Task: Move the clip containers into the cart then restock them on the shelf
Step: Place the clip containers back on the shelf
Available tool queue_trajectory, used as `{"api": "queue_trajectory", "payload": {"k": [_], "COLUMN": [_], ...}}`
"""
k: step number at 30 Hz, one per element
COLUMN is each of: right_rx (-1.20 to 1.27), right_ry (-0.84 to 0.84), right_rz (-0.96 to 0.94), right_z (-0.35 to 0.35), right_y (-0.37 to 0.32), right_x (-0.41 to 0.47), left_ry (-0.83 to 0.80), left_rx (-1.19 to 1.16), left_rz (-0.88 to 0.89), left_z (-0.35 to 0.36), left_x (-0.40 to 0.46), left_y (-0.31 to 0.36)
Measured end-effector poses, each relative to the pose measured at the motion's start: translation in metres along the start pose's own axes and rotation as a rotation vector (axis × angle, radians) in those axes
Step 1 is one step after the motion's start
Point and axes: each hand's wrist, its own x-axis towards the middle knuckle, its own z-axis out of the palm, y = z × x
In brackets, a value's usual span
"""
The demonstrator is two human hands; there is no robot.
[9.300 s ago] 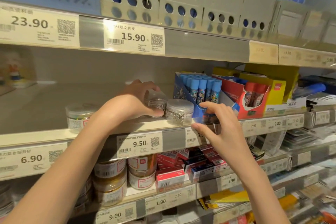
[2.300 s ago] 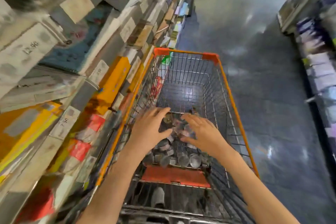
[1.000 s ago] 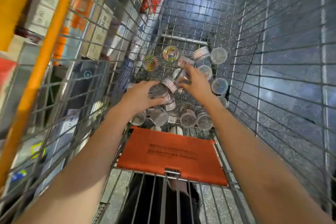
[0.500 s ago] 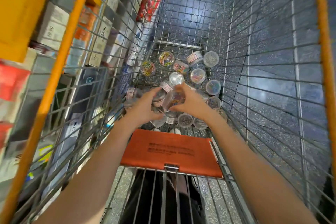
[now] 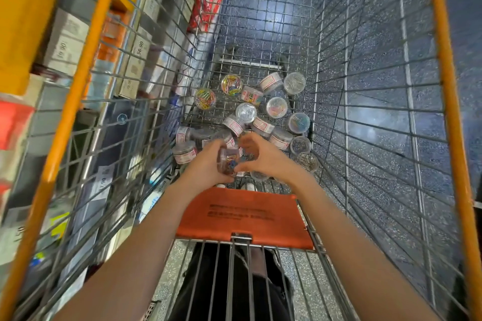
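A: Clip containers (image 5: pixel 246 112): location?

B: Wire floor of the cart (image 5: pixel 347 86), clustered toward the near end, just beyond the orange seat flap (image 5: pixel 242 216). Type: small clear round tubs with lids, some upright, several lying on their sides with red-and-white labels showing.

A: Contents?

B: Far left tub (image 5: pixel 205 98) and its neighbour (image 5: pixel 231 84): multicoloured paper clips. Far right tub (image 5: pixel 294 82): silver clips. Right-hand tub (image 5: pixel 299 122): pale mixed colours under a cloudy lid. Near right tub (image 5: pixel 307 161): silver clips, lying against the cart's right wall. Contents of the tubs lying on their sides in the near left group cannot be told.

A: Status of hands?

B: Both are inside the basket above the near cluster. Left hand (image 5: pixel 206 167): fingers curled around a held container (image 5: pixel 227 163), which shows coloured clips through its clear wall. Right hand (image 5: pixel 268 157): fingers curled, thumb and fingertips at the right side of the same container. Whether the right hand carries a second tub cannot be told.

A: Surroundings?

B: Store shelf (image 5: pixel 65 47) with price tags and boxed goods runs along the left of the cart. Dark speckled floor (image 5: pixel 378 117) shows through the mesh.
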Motion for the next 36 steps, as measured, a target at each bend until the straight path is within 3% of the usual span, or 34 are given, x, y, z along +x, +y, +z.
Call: {"api": "queue_trajectory", "payload": {"k": [14,20,26,36], "right_rx": [-0.42,-0.546,-0.428,-0.576], "right_ry": [0.343,0.349,0.419,0.412], "right_rz": [0.035,0.051,0.047,0.067], "right_z": [-0.039,-0.036,-0.032,-0.035], "right_y": [0.048,0.063,0.073,0.071], "right_x": [0.048,0.073,0.083,0.084], "left_ry": [0.008,0.002,0.0,-0.017], "left_rx": [0.003,0.022,0.004,0.05], "left_rz": [-0.046,-0.111,-0.131,-0.18], "left_z": [0.004,0.008,0.006,0.009], "left_x": [0.001,0.004,0.003,-0.001], "left_y": [-0.018,-0.021,-0.016,-0.011]}}
